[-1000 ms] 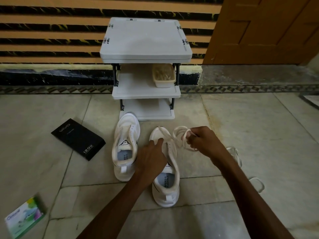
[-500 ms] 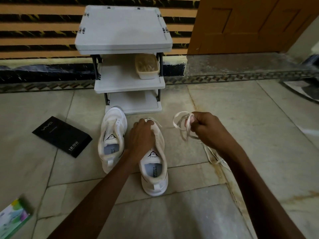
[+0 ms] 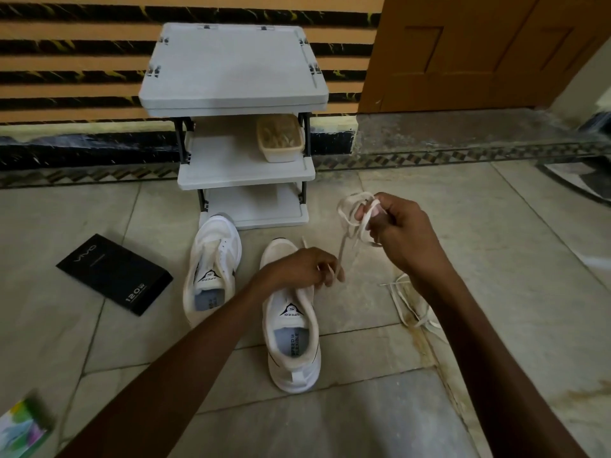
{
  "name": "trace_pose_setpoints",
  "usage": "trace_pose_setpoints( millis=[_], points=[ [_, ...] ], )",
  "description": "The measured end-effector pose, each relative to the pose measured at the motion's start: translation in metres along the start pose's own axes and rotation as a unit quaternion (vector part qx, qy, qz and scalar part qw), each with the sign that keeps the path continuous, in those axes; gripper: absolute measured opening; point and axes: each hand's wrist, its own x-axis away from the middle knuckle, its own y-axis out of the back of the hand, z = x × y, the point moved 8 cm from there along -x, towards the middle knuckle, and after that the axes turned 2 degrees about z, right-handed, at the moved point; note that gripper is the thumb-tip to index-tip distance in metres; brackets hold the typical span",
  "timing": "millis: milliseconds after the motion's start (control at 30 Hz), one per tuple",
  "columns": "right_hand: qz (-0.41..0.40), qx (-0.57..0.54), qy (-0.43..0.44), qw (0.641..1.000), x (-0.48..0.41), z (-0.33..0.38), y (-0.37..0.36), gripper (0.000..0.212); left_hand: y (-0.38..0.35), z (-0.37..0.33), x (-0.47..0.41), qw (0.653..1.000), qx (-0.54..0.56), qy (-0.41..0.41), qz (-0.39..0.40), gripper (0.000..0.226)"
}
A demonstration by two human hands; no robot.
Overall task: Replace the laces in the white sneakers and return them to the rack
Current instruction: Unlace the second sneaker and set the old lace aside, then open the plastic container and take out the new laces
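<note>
Side by side on tiled floor point(image 3: 496, 276), toes toward grey three-shelf rack point(image 3: 231, 71): white sneakers, far sneaker point(image 3: 211, 259) and near sneaker point(image 3: 291, 328), black logos on tongues, pale blue insoles. Clamped in curled fingers of right hand point(image 3: 406, 236): looped bundle of cream lace point(image 3: 350, 209). Pinched between fingertips of left hand point(image 3: 297, 269), over near sneaker: single strand hanging from bundle. Heaped under right forearm: second lace point(image 3: 410, 305). Left of shoes: black box point(image 3: 114, 274).

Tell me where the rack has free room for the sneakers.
The rack's top and bottom shelf look bare. The middle shelf is free left of the tub. The floor in front is crowded: left sneaker, right sneaker.
</note>
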Motion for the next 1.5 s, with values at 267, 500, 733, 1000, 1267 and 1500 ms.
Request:
trace_pose_setpoints(
  millis=[267, 500, 733, 1000, 1267, 1500],
  points=[
    [-0.083, 0.013, -0.080, 0.993, 0.005, -0.073, -0.004, 0.022, 0.009, -0.009, 0.014, 0.993, 0.098, -0.026, -0.068, 0.020],
    [0.176, -0.180, -0.122, 0.960, 0.031, -0.096, -0.068, 0.030, 0.042, -0.040, 0.030, 0.959, 0.224, -0.047, -0.170, 0.020],
    [0.285, -0.015, -0.043, 0.957, 0.039, -0.088, -0.107, 0.016, 0.064, -0.043, 0.045, 0.943, 0.241, -0.037, -0.226, 0.028],
    [0.286, -0.141, -0.087, 0.944, 0.048, -0.093, -0.111, 0.014, 0.058, -0.046, 0.048, 0.941, 0.265, -0.014, -0.211, 0.023],
    [0.176, -0.070, -0.072, 0.979, 0.045, -0.103, -0.081, 0.025, 0.074, -0.012, 0.057, 0.898, 0.274, 0.054, -0.341, 0.012],
    [0.006, 0.050, -0.031, 0.998, 0.037, -0.107, -0.006, 0.019, 0.044, 0.003, 0.041, 0.933, 0.063, 0.120, -0.333, 0.007]
  ],
)
